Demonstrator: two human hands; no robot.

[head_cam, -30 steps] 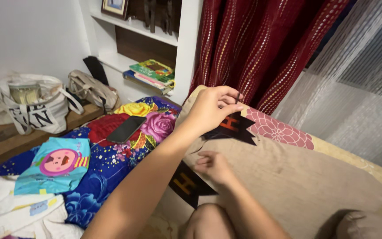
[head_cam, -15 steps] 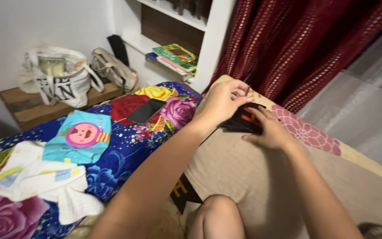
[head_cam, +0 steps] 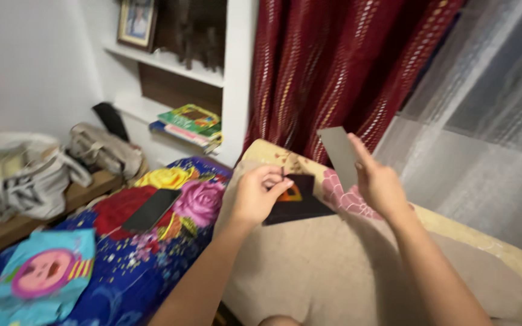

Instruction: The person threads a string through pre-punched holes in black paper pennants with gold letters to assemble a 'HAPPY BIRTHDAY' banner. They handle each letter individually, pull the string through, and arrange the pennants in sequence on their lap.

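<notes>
- Black card with an orange letter on it sits pinched in the left hand, thumb and forefinger closed in a narrow grip on its upper left edge; a thin dark string or pin shows just above the fingertips, too small to tell which.
- The lower part of the black card lies against the beige cushion, near the cushion's top edge.
- Right hand is raised just to the right of the black card, its grip closed on a grey card that stands tilted above the cushion, thumb along the card's right edge.
- Both forearms reach up over the beige cushion from the bottom of the view.
- Behind the cushion hangs a red curtain, with a pale sheer curtain to the right of it.
- Left of the cushion lies a blue floral bedspread with a dark phone on it.
- Further left on the bed rests a teal cloth with a pink cartoon figure.
- Beyond the bed, a white shelf holds books, and bags sit on a wooden bench.
</notes>
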